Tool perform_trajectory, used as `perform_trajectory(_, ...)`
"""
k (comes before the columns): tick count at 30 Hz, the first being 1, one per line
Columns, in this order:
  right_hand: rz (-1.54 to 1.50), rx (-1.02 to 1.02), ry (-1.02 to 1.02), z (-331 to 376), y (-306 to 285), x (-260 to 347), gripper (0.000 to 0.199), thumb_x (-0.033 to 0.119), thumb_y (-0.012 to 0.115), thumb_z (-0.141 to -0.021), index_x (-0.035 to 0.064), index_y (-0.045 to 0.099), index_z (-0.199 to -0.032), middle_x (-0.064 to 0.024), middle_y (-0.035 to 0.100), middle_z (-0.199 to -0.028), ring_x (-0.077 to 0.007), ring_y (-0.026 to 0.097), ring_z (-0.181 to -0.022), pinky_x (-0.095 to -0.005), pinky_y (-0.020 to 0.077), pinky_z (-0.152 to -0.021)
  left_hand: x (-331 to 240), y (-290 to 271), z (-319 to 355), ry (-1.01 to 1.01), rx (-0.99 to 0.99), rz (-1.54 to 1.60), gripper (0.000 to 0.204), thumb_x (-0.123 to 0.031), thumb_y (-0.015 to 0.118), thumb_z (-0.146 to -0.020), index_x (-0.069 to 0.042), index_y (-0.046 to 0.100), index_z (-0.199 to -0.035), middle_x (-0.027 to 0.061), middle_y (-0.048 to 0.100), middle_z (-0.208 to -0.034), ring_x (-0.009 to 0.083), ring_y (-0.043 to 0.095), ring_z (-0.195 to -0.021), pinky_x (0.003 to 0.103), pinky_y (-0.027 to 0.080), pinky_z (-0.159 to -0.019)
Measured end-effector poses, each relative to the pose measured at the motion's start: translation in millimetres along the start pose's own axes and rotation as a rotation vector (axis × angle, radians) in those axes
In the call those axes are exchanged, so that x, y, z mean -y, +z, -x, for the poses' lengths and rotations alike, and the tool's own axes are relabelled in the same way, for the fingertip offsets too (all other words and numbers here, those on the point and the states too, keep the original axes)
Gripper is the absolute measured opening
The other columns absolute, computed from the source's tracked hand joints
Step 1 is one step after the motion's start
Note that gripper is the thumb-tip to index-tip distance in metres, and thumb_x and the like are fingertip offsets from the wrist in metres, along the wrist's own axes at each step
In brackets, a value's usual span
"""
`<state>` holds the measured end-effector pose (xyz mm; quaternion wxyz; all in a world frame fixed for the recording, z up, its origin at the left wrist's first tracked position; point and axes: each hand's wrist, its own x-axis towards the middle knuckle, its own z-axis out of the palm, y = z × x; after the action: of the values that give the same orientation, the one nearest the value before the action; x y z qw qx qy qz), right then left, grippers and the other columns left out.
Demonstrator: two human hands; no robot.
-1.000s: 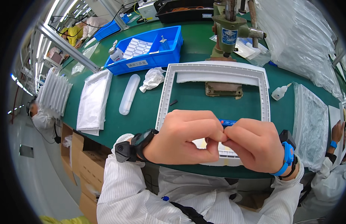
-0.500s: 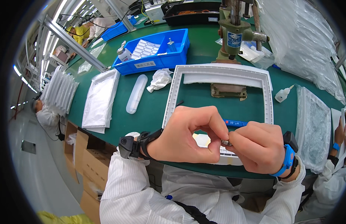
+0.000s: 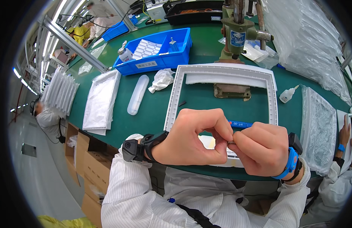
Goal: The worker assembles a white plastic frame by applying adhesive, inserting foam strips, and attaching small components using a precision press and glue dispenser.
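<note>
Above the near side of a white rectangular plastic frame [image 3: 272, 99], my two hands meet fingertip to fingertip. My left hand [image 3: 191, 136] is closed in a pinch, thumb and forefinger making a ring. My right hand [image 3: 262, 146] is closed too, its fingers curled. Between their tips shows a small dark metal piece [image 3: 231, 142], mostly covered by the fingers. Just beyond my knuckles lies a blue pen-like tool [image 3: 240, 124], partly hidden. A short black piece [image 3: 182, 103] lies inside the frame, near its left side.
A green press [image 3: 237, 32] stands behind the frame. To the left are a blue divided bin [image 3: 153, 62], crumpled white tissue [image 3: 162, 79], a clear plastic case [image 3: 138, 95] and wrapped panels [image 3: 102, 100]. At right sit a dropper bottle [image 3: 287, 95] and a bagged frame [image 3: 318, 129].
Both hands keep their pinch and shift only slightly; less of the small metal piece shows between the fingertips. In the far left background, a person in white now stands higher.
</note>
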<state>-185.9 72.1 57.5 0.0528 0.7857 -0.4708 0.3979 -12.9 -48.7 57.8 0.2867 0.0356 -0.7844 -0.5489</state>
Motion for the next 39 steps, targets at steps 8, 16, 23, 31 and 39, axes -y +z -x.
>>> perform_trajectory(8, -0.087, -0.028, -0.042, -0.2, 1.7, -1.3, 0.023, 0.003, 0.079, -0.065, 0.0033, 0.066, -0.084, -0.0046, 0.059, -0.071, -0.0183, 0.055, -0.052, -0.0281, 0.0402, -0.043, -2.3, -2.4, 2.0, -0.089, 0.044, 0.142, 0.022, 0.011, 0.063, -0.059, -0.001, 0.061, -0.076, 0.0115, 0.069, -0.078, 0.0137, 0.064, -0.070, 0.024, 0.049, -0.061)
perform_trajectory(16, -0.214, 0.075, -0.084, -3.4, -12.3, 1.3, 0.020, 0.007, 0.076, -0.067, 0.0047, 0.065, -0.084, -0.0023, 0.054, -0.068, -0.0158, 0.054, -0.054, -0.0296, 0.0415, -0.045, 1.2, -18.1, -7.9, 0.204, -0.018, -0.197, 0.017, 0.010, 0.063, -0.064, -0.002, 0.060, -0.076, 0.0112, 0.066, -0.079, 0.0139, 0.062, -0.068, 0.024, 0.047, -0.060)
perform_trajectory(23, -0.366, 0.008, 0.034, -7.1, -44.5, -9.8, 0.014, 0.006, 0.076, -0.073, 0.0028, 0.068, -0.084, -0.0067, 0.064, -0.071, -0.0205, 0.059, -0.057, -0.0303, 0.0450, -0.048, 43.2, -70.1, -54.1, -0.203, -0.083, -0.092, 0.006, 0.002, 0.060, -0.085, 0.002, 0.058, -0.091, 0.0119, 0.066, -0.088, 0.0110, 0.062, -0.071, 0.023, 0.051, -0.064)
perform_trajectory(31, -0.503, -0.243, 0.243, 4.6, -46.2, -37.2, 0.010, 0.008, 0.066, -0.088, -0.0022, 0.065, -0.090, -0.0073, 0.064, -0.077, -0.0092, 0.054, -0.062, -0.0225, 0.0410, -0.056, 106.0, -90.5, -110.5, -0.446, -0.034, -0.028, 0.017, -0.010, 0.063, -0.090, 0.004, 0.062, -0.100, 0.0137, 0.070, -0.093, 0.0169, 0.069, -0.084, 0.028, 0.058, -0.079)
perform_trajectory(39, -0.622, -0.324, 0.325, 5.9, -51.3, -42.9, 0.015, 0.012, 0.063, -0.094, -0.0026, 0.063, -0.099, -0.0035, 0.062, -0.080, -0.0057, 0.055, -0.070, -0.0185, 0.0417, -0.061, 136.6, -75.5, -132.2, -0.317, -0.017, -0.353, 0.015, -0.008, 0.066, -0.088, 0.000, 0.064, -0.100, 0.0091, 0.072, -0.091, 0.0150, 0.070, -0.081, 0.026, 0.055, -0.072)
